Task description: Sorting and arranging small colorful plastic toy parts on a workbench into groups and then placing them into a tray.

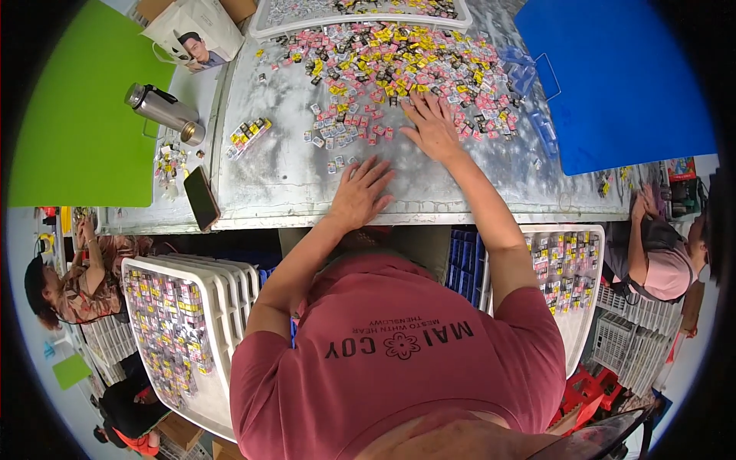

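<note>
Left of the left hand (362,192), at the near edge of the desk (264,180): a phone (202,199), its screen dark. Farther off on the same side stand, as I view them, a steel flask (167,115) and a white printed bag (188,34) before brown cardboard (239,8). Outermost on that side: a green panel (77,115) and a co-worker (90,280) in a patterned top. Right of the right hand (433,130): a blue panel (613,84), a second co-worker (665,268) in pink, and, nearer than that hand, red crates (589,389) beside stacked white crates (625,353).
</note>
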The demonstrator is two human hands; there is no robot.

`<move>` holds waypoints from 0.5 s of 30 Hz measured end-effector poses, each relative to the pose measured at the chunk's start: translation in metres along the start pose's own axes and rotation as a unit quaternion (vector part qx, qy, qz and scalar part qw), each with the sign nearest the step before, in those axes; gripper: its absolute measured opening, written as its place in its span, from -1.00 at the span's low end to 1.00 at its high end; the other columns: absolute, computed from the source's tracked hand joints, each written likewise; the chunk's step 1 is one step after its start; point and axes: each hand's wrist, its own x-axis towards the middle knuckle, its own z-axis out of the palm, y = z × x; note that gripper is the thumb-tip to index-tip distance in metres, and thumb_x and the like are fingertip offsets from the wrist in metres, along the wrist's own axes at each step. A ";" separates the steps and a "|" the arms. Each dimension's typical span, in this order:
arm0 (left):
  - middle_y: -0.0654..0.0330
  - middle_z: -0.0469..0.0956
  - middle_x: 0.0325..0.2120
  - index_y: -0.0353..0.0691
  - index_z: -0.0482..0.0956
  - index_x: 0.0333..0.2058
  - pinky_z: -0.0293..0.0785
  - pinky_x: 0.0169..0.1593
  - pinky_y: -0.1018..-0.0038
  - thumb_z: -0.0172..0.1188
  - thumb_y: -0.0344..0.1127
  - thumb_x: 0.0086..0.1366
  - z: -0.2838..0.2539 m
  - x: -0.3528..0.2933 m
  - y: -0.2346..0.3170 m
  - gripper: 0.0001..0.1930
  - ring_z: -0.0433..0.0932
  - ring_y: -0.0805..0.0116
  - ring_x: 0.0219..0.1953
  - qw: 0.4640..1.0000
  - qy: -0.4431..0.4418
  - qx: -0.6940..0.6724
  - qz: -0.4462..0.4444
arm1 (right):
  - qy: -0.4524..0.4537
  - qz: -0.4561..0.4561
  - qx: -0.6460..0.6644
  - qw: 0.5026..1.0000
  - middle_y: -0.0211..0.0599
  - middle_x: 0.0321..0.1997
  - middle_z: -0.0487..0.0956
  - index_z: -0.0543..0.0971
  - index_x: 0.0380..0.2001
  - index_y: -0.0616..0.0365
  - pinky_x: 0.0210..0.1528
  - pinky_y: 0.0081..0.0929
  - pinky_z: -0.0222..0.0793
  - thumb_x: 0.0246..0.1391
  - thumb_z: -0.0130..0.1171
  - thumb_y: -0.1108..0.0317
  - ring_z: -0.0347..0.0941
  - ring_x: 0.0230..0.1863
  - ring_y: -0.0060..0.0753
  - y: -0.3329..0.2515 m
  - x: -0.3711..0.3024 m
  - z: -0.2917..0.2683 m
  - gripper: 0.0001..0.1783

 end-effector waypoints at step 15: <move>0.29 0.48 0.21 0.03 0.57 0.13 0.26 0.27 0.04 0.33 -0.27 0.22 0.007 0.082 -0.036 -0.53 0.38 0.12 0.28 0.993 0.109 0.028 -0.039 | 0.020 0.036 0.333 0.942 -0.23 0.35 0.50 0.53 0.26 0.06 0.38 -0.36 0.30 0.08 0.19 0.57 0.37 0.38 -0.14 0.010 -0.020 -0.015 -0.38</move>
